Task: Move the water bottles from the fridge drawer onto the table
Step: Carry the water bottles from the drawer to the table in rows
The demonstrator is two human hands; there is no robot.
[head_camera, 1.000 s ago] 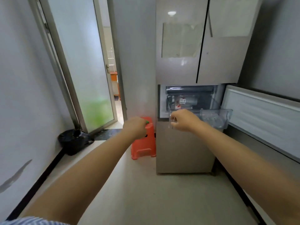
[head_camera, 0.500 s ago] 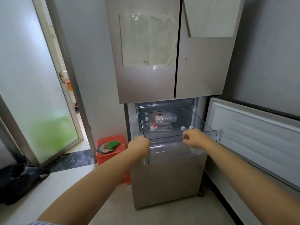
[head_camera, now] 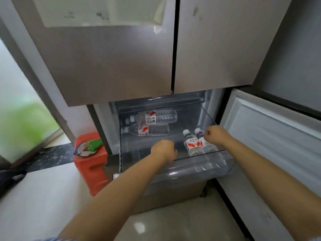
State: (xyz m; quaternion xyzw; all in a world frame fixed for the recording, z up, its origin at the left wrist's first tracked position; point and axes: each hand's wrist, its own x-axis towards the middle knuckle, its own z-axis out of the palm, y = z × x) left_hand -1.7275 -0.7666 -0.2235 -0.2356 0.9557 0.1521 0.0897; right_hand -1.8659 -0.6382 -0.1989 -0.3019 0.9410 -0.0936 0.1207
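Fridge drawer [head_camera: 199, 168]: clear plastic, pulled out of the lower compartment of a steel-grey fridge [head_camera: 107, 66], below two closed upper doors. The lower door [head_camera: 271, 141] stood swung open at the right, its white inner face showing.

Water bottles, four, all lying in the drawer:
- Rear bottle [head_camera: 154, 116]: on its side at the back, long axis left to right, white cap toward the left, red-and-white label near the neck.
- Second bottle [head_camera: 147, 130]: on its side just in front of the first and parallel to it, cap likewise to the left.
- Two small bottles [head_camera: 192, 145] at the front right corner, side by side and touching, long axes running front to back, white caps pointing toward the back of the drawer, red-and-white labels facing up.

Left hand [head_camera: 164, 150]: over the front middle of the drawer, fingers curled under; whether it grasped anything could not be told.

Right hand [head_camera: 217, 135]: at the right side of the drawer, just beside the small bottles' necks, fingers curled; contact with a bottle could not be told.

Room: pale glossy floor [head_camera: 43, 197]; a red plastic stool [head_camera: 92, 164] left of the fridge, carrying a plate-like item and something green; a frosted glass door [head_camera: 20, 110] at far left; grey wall at upper right.
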